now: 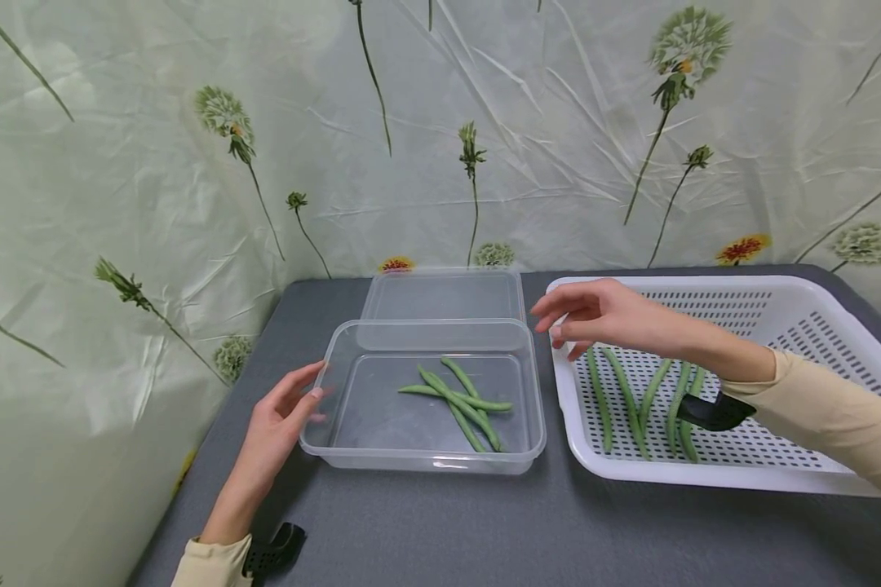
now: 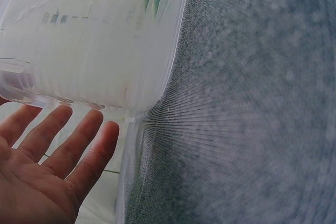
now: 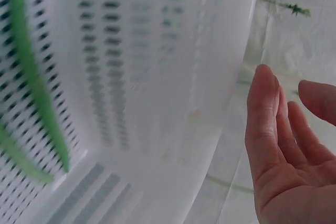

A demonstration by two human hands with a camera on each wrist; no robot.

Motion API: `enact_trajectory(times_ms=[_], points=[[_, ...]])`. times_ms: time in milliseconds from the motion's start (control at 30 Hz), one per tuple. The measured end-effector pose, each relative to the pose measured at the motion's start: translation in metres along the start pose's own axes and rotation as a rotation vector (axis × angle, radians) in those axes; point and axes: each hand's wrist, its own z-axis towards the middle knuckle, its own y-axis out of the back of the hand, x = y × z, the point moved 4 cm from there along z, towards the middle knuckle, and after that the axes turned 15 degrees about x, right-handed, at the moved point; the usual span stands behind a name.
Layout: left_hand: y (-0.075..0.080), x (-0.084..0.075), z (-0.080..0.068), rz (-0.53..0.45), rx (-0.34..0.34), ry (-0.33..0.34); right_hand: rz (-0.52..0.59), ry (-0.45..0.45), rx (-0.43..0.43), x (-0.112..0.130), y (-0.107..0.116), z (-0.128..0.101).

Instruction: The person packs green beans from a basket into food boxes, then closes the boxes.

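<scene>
Right hand: (image 1: 595, 314) is holding nothing, its fingers bending loosely and its thumb standing apart from them; it is hovering over the basket's left rim, fingertips pointing toward the container.
Left hand: (image 1: 275, 424) is gripping nothing; its fingers are spreading beside the container's left wall, and whether the fingertips are touching it cannot be told.
Beans in the container: a few green beans (image 1: 458, 400) are lying crossed on its floor, right of the left hand and well below and left of the right hand.
Beans in the basket: several more green beans (image 1: 627, 398) are lying roughly side by side, below the right hand and forearm.
Clear container: (image 1: 389, 416) is standing between the two hands.
White basket: (image 1: 690, 479) is sitting just right of the container.
Clear lid: (image 1: 444, 295) is lying behind the container.
Grey table: (image 1: 426, 530) is bearing them all.
Flowered sheet: (image 1: 404, 187) is hanging behind.
</scene>
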Motion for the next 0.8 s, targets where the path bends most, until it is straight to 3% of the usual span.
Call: enact_trajectory(times_ms=[367, 800], points=[[0.001, 0.000, 0.000, 0.006, 0.001, 0.001, -0.068, -0.141, -0.040, -0.035, 0.020, -0.036], [-0.001, 0.001, 0.000, -0.001, 0.007, -0.004, -0.088, -0.242, 0.028, -0.089, 0.040, -0.053]])
